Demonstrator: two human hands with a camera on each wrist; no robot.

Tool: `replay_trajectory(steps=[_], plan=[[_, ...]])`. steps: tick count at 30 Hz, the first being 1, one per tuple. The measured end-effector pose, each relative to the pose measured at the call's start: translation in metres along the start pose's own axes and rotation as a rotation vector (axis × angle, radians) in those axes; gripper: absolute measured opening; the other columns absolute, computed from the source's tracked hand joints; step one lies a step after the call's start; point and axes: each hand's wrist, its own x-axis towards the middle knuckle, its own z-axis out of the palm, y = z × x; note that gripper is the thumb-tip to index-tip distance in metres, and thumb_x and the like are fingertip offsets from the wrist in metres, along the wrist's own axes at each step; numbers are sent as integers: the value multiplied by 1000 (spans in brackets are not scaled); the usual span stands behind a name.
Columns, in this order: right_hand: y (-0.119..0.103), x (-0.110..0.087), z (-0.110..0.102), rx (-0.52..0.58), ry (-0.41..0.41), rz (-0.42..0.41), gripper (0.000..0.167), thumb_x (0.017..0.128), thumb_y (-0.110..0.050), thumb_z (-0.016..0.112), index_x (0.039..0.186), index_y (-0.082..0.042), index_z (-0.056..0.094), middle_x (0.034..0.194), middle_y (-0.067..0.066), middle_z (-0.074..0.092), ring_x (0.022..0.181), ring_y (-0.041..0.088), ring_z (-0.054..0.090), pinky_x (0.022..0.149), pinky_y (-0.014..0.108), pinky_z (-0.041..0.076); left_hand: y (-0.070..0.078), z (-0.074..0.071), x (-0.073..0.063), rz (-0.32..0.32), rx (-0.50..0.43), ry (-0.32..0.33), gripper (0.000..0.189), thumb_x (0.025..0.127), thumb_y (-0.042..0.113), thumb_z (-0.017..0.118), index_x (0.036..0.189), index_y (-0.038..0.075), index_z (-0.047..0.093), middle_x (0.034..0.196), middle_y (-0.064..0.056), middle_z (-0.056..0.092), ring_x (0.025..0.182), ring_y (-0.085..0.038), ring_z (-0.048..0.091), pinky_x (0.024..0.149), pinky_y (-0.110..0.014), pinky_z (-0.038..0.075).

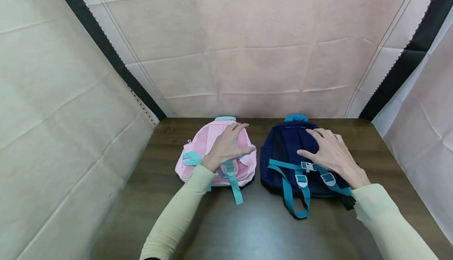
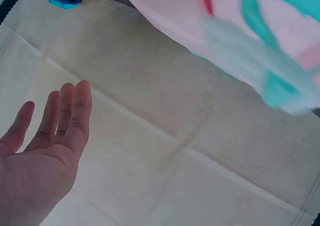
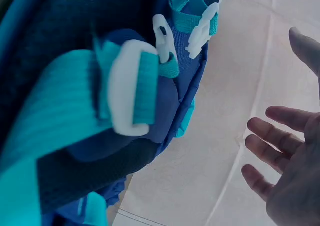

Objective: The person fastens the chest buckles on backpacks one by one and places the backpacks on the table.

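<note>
Pale fabric walls edged by dark bands enclose a brown wood-grain desk, on which two small backpacks sit side by side near the far edge, a narrow gap between them, straps facing the person. On the left is the pink backpack, rounded at the top, with a light-blue top loop and teal webbing hanging over its front onto the desk. To its right is the navy backpack, a little bigger, with a bright blue handle, dark shoulder padding, turquoise straps and white buckles; one strap loops down onto the desk.

Pale green sleeves lead to both hands. Left grip is released, fingers extended above the pink backpack; right grip is likewise released, fingers spread over the navy one. Both wrist views show them apart from the bags, holding nothing.
</note>
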Motion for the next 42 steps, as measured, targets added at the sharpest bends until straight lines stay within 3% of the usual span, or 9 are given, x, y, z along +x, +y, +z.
replay_trajectory(steps=[6,16,28,33,42], plan=[[6,-10,0,44,-14,-9,80,98,-47,78,156,2,53,158,35,50,143,55,45,119,76,34,14,10,3,43,13,-25,80,90,55,78,157,17,56,159,-11,57,148,-32,55,118,-55,54],[15,-24,1,99,-28,-32,72,97,-28,82,155,3,54,153,34,57,139,54,49,119,77,36,37,32,11,117,51,-44,76,93,52,79,156,14,58,158,-12,59,144,-31,58,110,-51,59],[21,-37,9,119,-71,-28,57,96,-21,82,144,4,64,146,31,62,136,52,54,114,75,45,64,55,18,108,78,-143,66,96,52,75,152,19,63,161,-8,60,146,-28,56,115,-46,58],[22,-38,13,129,-71,-50,49,94,-17,84,137,4,70,137,28,68,128,48,59,110,72,50,74,69,22,134,100,-138,65,96,50,77,151,17,65,156,-7,62,142,-24,59,114,-42,58],[24,-42,19,131,-92,-53,40,94,-12,84,129,4,75,128,23,72,115,38,62,103,63,55,90,89,29,182,118,-223,59,98,47,76,148,17,68,156,-6,64,141,-23,59,117,-40,56]])
